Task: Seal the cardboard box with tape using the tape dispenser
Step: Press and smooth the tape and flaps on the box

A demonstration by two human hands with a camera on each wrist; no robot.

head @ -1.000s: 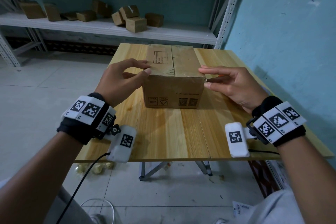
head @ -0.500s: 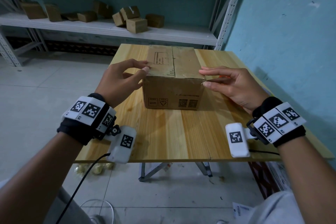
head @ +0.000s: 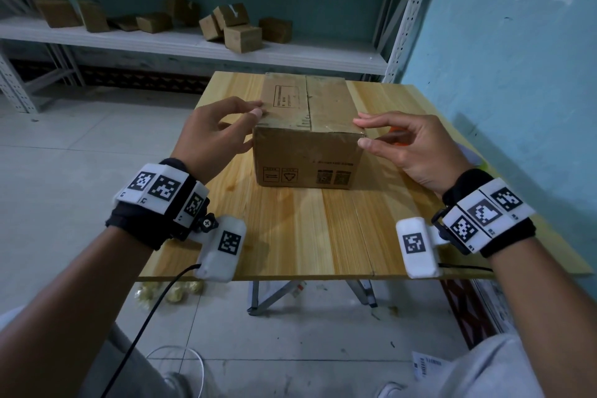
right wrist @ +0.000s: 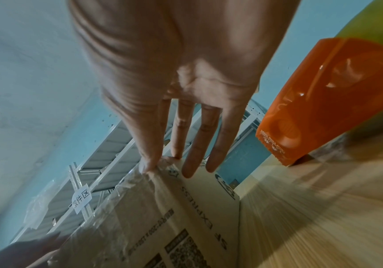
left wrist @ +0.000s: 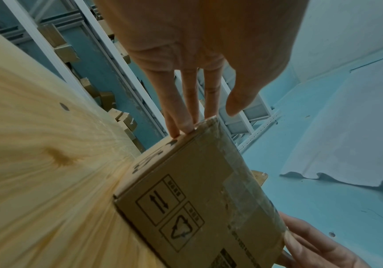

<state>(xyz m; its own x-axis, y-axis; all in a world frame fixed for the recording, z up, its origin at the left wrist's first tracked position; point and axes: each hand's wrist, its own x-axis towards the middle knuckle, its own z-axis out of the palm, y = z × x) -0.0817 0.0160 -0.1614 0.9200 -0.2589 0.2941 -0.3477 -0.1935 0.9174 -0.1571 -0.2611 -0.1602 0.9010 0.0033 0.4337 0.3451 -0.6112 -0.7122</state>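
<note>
On the wooden table (head: 290, 236), items are listed from left to right. At the left, the left hand (head: 210, 136) reaches in from the table's left edge; its fingers (left wrist: 181, 116) are nearly straight, with the tips touching the upper left edge of the cardboard box (head: 307, 152), and the thumb lies close to the left side of the box. The hand encloses nothing. The cardboard box stands at the centre of the table, flaps folded down, with the centre seam running away from the viewer. Clear tape is visible along the near top edge in both wrist views. Printed symbols mark the front face. At the right, the right hand (head: 407, 145) has extended fingers (right wrist: 199, 141); the thumb and one finger touch the upper right corner of the box, and the remaining fingers hang just off the right side face. It grips nothing. Further right, beyond the right hand, an orange tape dispenser (right wrist: 328, 98) stands on the table, apart from the box and from both hands. Behind the table, a white shelf (head: 193, 45) carries several small boxes (head: 239, 29).
</note>
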